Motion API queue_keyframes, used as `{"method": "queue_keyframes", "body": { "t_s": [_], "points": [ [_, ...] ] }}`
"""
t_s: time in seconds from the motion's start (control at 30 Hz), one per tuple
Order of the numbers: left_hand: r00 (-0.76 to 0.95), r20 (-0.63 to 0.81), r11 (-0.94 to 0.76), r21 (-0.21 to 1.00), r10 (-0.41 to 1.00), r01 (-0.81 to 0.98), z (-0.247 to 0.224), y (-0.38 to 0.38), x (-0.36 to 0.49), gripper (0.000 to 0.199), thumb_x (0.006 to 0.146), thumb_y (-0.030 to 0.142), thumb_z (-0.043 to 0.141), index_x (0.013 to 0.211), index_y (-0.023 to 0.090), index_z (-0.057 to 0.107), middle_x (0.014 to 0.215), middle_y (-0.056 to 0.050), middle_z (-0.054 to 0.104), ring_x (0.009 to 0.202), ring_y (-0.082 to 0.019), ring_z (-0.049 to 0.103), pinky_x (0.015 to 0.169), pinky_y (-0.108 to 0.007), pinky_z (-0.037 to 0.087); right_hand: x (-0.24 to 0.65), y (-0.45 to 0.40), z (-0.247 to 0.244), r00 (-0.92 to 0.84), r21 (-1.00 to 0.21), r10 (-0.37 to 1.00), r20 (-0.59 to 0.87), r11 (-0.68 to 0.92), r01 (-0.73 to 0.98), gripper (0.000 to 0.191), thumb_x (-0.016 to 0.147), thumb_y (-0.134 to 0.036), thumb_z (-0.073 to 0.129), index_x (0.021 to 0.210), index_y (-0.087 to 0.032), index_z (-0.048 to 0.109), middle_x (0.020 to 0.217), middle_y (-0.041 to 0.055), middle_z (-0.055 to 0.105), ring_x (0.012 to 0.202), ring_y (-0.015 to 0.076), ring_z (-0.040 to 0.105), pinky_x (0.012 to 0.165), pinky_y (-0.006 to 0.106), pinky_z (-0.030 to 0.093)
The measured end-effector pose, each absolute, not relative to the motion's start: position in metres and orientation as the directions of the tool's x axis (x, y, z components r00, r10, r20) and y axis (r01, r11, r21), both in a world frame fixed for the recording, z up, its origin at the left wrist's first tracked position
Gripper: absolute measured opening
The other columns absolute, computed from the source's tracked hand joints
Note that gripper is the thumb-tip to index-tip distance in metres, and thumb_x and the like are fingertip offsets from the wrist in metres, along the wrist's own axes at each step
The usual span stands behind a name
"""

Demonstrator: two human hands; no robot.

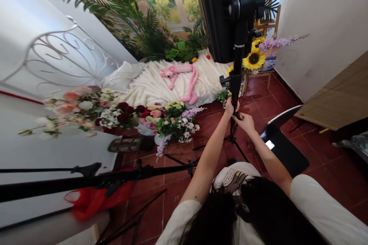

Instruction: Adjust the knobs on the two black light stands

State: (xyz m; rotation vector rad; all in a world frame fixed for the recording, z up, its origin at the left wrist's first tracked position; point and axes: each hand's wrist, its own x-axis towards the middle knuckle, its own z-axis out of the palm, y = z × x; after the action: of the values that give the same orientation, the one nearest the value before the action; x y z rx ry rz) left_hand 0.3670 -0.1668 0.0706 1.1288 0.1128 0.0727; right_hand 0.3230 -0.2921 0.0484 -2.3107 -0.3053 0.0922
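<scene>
A black light stand (237,65) rises upright in front of me, with a large black lamp head (218,23) at its top. My left hand (230,108) is wrapped round the pole below an upper clamp knob (224,81). Slightly lower and to the right, my right hand (245,122) is closed at the pole's lower clamp, fingers pinching a small black knob there that they partly cover. The stand's spread legs (240,149) rest on the red tiled floor (178,195).
A black chair (284,153) with a lit phone (269,145) stands at right. Another black stand (115,178) crosses the lower left above a red bag (97,199). Ahead, a pink plush toy (184,69) lies on a cream blanket (149,80), bordered by artificial flowers (156,113).
</scene>
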Motion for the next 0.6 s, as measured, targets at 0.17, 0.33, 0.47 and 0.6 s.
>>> {"method": "queue_keyframes", "body": {
  "t_s": [0.17, 0.33, 0.47, 0.6],
  "points": [
    [0.989, -0.073, 0.447, 0.894, 0.128, 0.008, 0.070, -0.167, 0.367, 0.069, 0.106, 0.061, 0.027, 0.052, 0.021, 0.047, 0.037, -0.001, 0.038, 0.033, -0.010, 0.033, 0.039, -0.025, 0.024, 0.332, -0.296, 0.048, 0.951, -0.663, 0.309, -0.025, -0.717, 0.216, 0.071, 0.087, -0.076, 0.066, 0.051, -0.025, 0.033, 0.050, -0.0001, 0.040, 0.051, 0.0144, 0.032, 0.056, 0.031, 0.021],
    [0.990, -0.082, 0.440, 0.898, 0.115, 0.024, 0.071, -0.166, 0.368, 0.069, 0.105, 0.061, 0.030, 0.050, 0.022, 0.044, 0.037, -0.001, 0.038, 0.033, -0.009, 0.034, 0.040, -0.026, 0.025, 0.343, -0.300, 0.040, 0.911, -0.767, 0.408, -0.066, -0.604, 0.215, 0.079, 0.079, -0.088, 0.067, 0.045, -0.025, 0.034, 0.045, -0.0021, 0.034, 0.049, 0.0111, 0.023, 0.053, 0.031, 0.016],
    [0.990, -0.071, 0.405, 0.914, 0.121, 0.016, 0.072, -0.166, 0.367, 0.071, 0.104, 0.063, 0.031, 0.046, 0.023, 0.041, 0.036, -0.002, 0.038, 0.032, -0.009, 0.034, 0.040, -0.026, 0.024, 0.347, -0.298, 0.029, 0.790, -0.948, 0.589, -0.170, -0.316, 0.032, 0.082, 0.078, -0.095, 0.056, 0.043, -0.027, 0.028, 0.039, -0.0037, 0.029, 0.044, 0.0089, 0.022, 0.050, 0.031, 0.017],
    [0.990, -0.067, 0.398, 0.917, 0.127, 0.011, 0.070, -0.166, 0.366, 0.071, 0.103, 0.065, 0.034, 0.047, 0.023, 0.042, 0.036, 0.000, 0.037, 0.032, -0.009, 0.033, 0.040, -0.026, 0.025, 0.344, -0.297, 0.022, 0.714, -0.981, 0.675, -0.185, -0.168, -0.096, 0.081, 0.081, -0.094, 0.053, 0.039, -0.028, 0.031, 0.035, -0.0032, 0.030, 0.038, 0.0079, 0.024, 0.048, 0.030, 0.018]
  ]
}}
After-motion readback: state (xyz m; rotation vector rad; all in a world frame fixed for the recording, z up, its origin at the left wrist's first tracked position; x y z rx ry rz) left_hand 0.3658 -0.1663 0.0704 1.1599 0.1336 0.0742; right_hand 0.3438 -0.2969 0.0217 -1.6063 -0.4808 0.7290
